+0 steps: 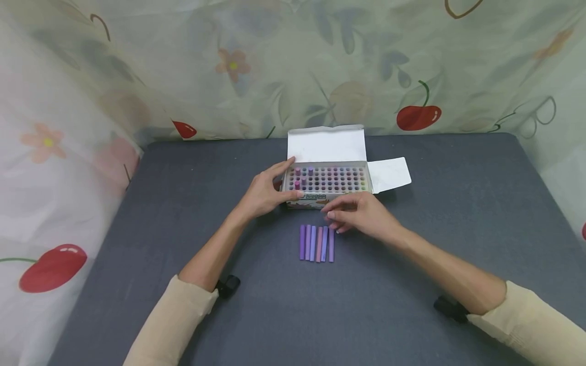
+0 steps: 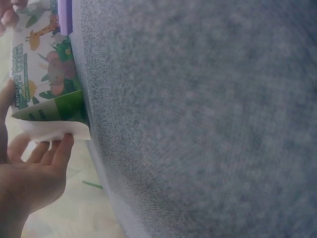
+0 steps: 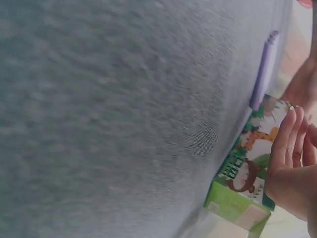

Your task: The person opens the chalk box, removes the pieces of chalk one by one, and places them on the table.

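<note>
Near the middle of the table's (image 1: 293, 310) far edge, left hand (image 1: 267, 190): curved round the left end of the chalk carton (image 1: 308, 203), thumb on front rim, fingertips at a white flap (image 2: 54, 130).
Chalk carton: open, a few standing sticks (image 1: 297, 186) in its left holes; seems light, stiff cardboard, best held by the end walls.
Carton print: a giraffe (image 2: 42, 34) and other animals; the lettering (image 2: 20, 79) is too blurred to read, the brand I cannot tell.
Chalk row (image 1: 313, 244): six sticks, purple to pink, lying before the carton; probably light, dusty, brittle, best pinched gently at mid-length.
Right hand (image 1: 361, 216): fingers loosely bent near the rightmost stick's (image 1: 331, 246) far end, apparently holding nothing.
</note>
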Demonstrator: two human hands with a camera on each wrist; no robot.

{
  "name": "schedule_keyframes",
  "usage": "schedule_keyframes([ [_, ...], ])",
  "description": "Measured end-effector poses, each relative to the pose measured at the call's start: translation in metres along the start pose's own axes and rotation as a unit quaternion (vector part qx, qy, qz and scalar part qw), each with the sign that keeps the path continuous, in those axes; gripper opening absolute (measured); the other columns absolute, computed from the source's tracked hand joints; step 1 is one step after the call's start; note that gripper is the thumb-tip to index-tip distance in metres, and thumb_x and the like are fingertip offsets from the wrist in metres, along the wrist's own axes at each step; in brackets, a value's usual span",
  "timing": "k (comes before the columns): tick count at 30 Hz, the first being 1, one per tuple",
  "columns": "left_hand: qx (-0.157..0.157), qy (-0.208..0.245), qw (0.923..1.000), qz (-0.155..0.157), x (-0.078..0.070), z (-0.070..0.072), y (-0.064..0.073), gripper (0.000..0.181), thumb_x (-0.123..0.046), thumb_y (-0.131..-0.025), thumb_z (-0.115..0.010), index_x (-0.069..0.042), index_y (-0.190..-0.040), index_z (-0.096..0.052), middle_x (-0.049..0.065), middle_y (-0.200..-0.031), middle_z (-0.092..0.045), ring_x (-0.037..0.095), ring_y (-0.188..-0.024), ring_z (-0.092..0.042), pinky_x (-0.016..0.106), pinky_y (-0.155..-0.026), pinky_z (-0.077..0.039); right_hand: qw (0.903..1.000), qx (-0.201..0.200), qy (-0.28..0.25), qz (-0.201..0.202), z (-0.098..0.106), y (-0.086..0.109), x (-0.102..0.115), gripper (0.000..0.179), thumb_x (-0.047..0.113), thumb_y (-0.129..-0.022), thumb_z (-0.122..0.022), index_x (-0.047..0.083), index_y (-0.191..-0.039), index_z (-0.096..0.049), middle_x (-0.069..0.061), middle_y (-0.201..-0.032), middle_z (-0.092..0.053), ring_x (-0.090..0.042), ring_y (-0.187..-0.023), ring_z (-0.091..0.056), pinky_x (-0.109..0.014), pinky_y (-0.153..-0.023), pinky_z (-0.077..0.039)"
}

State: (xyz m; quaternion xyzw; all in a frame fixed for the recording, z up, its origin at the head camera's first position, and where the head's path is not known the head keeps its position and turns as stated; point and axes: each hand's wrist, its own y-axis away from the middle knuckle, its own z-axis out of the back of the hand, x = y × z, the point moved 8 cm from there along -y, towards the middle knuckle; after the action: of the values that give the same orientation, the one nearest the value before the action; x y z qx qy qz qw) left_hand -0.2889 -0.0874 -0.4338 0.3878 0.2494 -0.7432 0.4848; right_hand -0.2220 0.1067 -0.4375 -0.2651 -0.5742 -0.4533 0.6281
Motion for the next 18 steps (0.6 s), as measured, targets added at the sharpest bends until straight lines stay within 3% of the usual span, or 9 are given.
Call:
schedule_keyframes([
  [5, -0.002, 0.005, 1.0, 0.002, 0.0, 0.0, 0.0, 0.086, -0.032, -0.085, -0.081, -0.024, -0.156, -0.034, 0.008, -0.158, -0.034, 0.023, -0.139, -0.041, 0.036, -0.112, -0.041, 0.9997, -0.004, -0.001, 0.023, 0.004, -0.006, 0.011, 0.024, 0.008, -0.094, -0.068, -0.007, -0.113, -0.069, -0.027, -0.104, -0.07, -0.036, -0.086, -0.071, -0.045, -0.075, -0.062],
  [11, -0.001, 0.016, 0.9999, -0.001, -0.001, -0.002, 0.0, 0.085, -0.03, -0.085, -0.081, -0.024, -0.156, -0.035, 0.007, -0.158, -0.035, 0.022, -0.141, -0.039, 0.034, -0.113, -0.04, 0.9987, -0.012, 0.003, 0.049, 0.01, -0.014, 0.022, 0.021, 0.006, -0.094, -0.068, -0.006, -0.112, -0.07, -0.025, -0.1, -0.071, -0.043, -0.088, -0.069, -0.047, -0.076, -0.061],
  [18, 0.002, 0.015, 0.9999, 0.001, 0.0, -0.004, -0.001, 0.085, -0.031, -0.086, -0.081, -0.024, -0.156, -0.034, 0.007, -0.158, -0.034, 0.023, -0.142, -0.037, 0.034, -0.113, -0.039, 0.998, -0.028, -0.03, 0.047, 0.026, -0.026, 0.029, 0.029, 0.008, -0.094, -0.069, -0.006, -0.119, -0.067, -0.022, -0.106, -0.07, -0.026, -0.087, -0.072, -0.045, -0.079, -0.061],
])
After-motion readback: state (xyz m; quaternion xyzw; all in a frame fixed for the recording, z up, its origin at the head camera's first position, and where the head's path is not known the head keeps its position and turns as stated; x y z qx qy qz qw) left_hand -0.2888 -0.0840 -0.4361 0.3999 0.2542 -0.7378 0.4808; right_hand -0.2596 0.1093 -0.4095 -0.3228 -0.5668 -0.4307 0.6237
